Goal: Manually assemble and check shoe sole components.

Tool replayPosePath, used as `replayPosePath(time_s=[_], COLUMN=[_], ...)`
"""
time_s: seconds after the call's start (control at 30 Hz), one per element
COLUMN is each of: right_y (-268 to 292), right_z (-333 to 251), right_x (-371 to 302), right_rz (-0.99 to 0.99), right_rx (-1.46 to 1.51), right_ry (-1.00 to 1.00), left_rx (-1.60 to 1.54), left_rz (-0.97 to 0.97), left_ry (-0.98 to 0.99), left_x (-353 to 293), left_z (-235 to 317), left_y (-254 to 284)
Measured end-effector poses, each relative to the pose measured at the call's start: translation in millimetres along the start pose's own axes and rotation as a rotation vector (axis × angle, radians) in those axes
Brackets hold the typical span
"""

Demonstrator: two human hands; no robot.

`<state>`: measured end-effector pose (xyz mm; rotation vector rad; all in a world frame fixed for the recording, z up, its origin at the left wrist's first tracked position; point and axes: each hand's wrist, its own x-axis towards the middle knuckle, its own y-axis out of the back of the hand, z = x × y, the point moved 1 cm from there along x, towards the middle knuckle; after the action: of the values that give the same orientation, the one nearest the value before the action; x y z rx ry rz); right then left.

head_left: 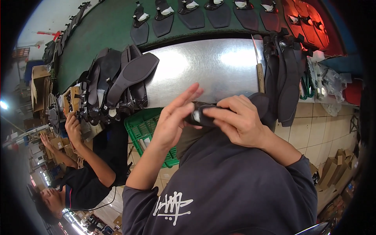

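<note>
A black sandal [207, 114] is held end-on in front of my body, with a whitish patch at its near end. My right hand [241, 121] is closed around it, fingers bent over its top and side. Against the other end rests my left hand [172, 119], its upper fingers stretched out and slightly blurred, its lower part touching the sandal. Part of the sandal is hidden behind my fingers. To the right of it, a dark rounded sole [259, 103] shows beside my right hand.
A metal plate [203, 58] covers the near bench. Piled sandals stand at left [133, 74] and right [288, 78]; a wood-handled knife [260, 76] lies by the right pile. More sandals [192, 15] line the green belt [105, 31]. Below is a green crate [141, 129]; a co-worker [86, 180] is left.
</note>
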<state>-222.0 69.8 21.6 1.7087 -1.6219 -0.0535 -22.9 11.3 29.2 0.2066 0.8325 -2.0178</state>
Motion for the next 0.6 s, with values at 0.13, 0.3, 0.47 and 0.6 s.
replayPosePath(time_s=[0.13, 0.3, 0.47, 0.6], right_y=[-5, -6, -12, -14], right_z=[-2, 6, 3, 2], right_x=[-2, -7, -7, -10], right_rz=[0.114, 0.059, 0.078, 0.076], right_rx=[0.059, 0.055, 0.027, 0.043], right_ry=[-0.122, -0.133, -0.111, -0.102], left_rx=[0.245, 0.348, 0.304, 0.406], left_rz=[0.044, 0.076, 0.145, 0.147], left_ry=[0.028, 0.065, 0.092, 0.090], left_x=[-2, -1, 3, 4], left_z=[-5, -5, -18, -25], left_y=[-6, -2, -2, -3])
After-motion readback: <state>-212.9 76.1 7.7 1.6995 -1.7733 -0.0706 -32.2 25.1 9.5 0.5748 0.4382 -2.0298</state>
